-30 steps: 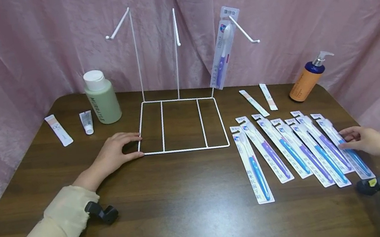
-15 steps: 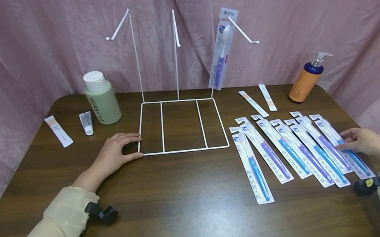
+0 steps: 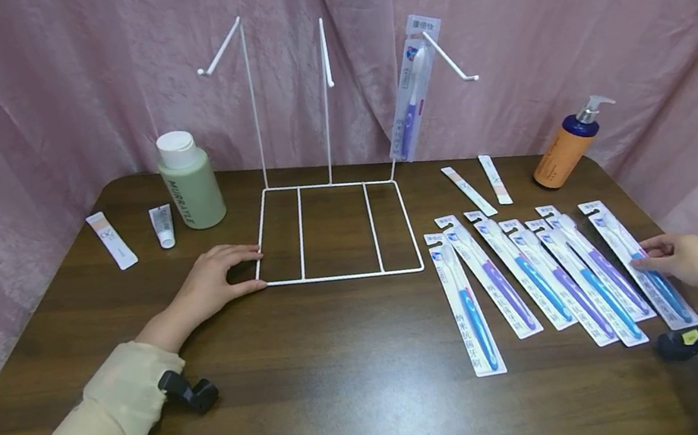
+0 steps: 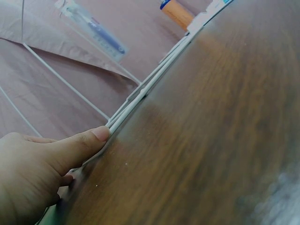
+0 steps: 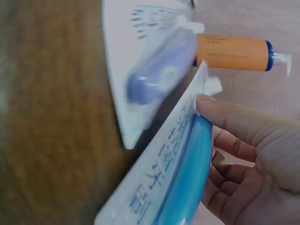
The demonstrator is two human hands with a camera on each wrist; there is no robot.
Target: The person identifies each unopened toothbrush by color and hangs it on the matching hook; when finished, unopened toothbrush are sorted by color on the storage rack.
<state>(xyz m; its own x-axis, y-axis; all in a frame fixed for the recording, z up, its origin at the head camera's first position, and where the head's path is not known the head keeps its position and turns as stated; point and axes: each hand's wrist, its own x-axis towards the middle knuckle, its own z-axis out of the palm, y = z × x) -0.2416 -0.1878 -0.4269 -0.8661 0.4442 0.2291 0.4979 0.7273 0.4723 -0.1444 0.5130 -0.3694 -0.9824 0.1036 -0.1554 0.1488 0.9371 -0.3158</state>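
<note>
Pinching one toothbrush (image 3: 662, 288), right hand (image 3: 685, 261); six others (image 3: 565, 289) alongside, one hanging (image 3: 409, 111)

One Wide View, Two Close

From above, the head camera is facing forward and down across the dark brown wooden surface (image 3: 270, 408). The left wrist camera is peering close past the bare left hand (image 4: 40, 171), tilted; the right is viewing the bare right hand (image 5: 262, 150) closely, sideways. All are sharing the orange cylindrical pump bottle (image 3: 560, 155).
</note>
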